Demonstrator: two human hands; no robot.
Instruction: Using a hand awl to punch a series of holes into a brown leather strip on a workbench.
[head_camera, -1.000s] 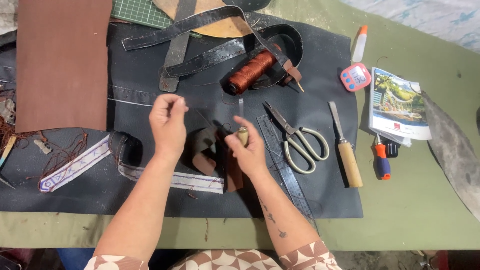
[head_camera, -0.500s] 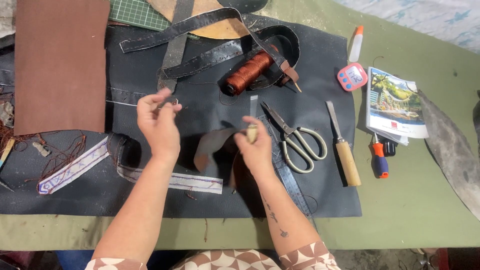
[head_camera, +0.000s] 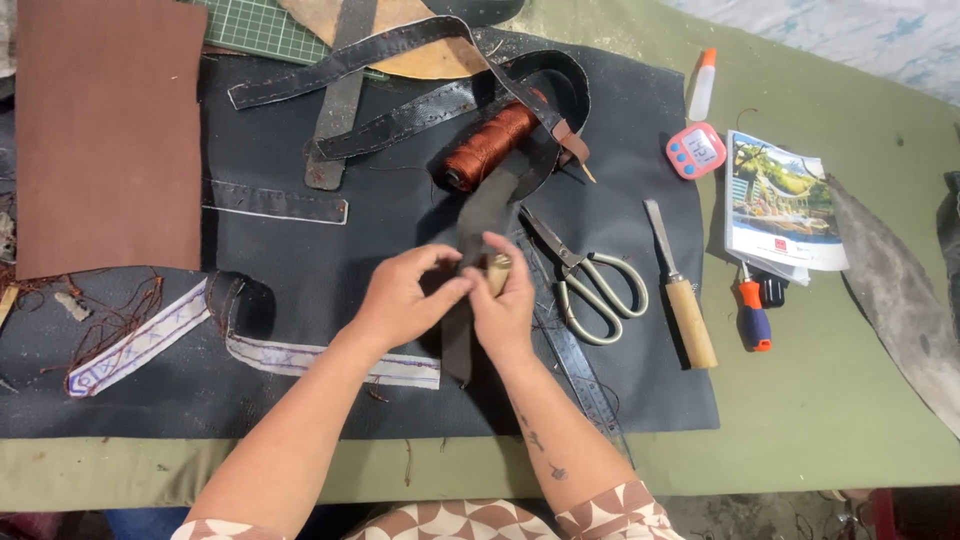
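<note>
Dark leather strap (head_camera: 478, 225) stands between both hands over the black mat (head_camera: 300, 330): left hand (head_camera: 405, 300) pinches it, right hand (head_camera: 505, 300) grips a wooden-handled tool (head_camera: 497, 272), its tip hidden. Scissors (head_camera: 590, 275), thread spool (head_camera: 490, 145) and chisel (head_camera: 682, 290) lie near.

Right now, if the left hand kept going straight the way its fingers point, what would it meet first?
The left hand points rightward, so it would first meet the right hand and the dark leather strip pinched between them; they seem already touching. Beyond lie the scissors.
</note>
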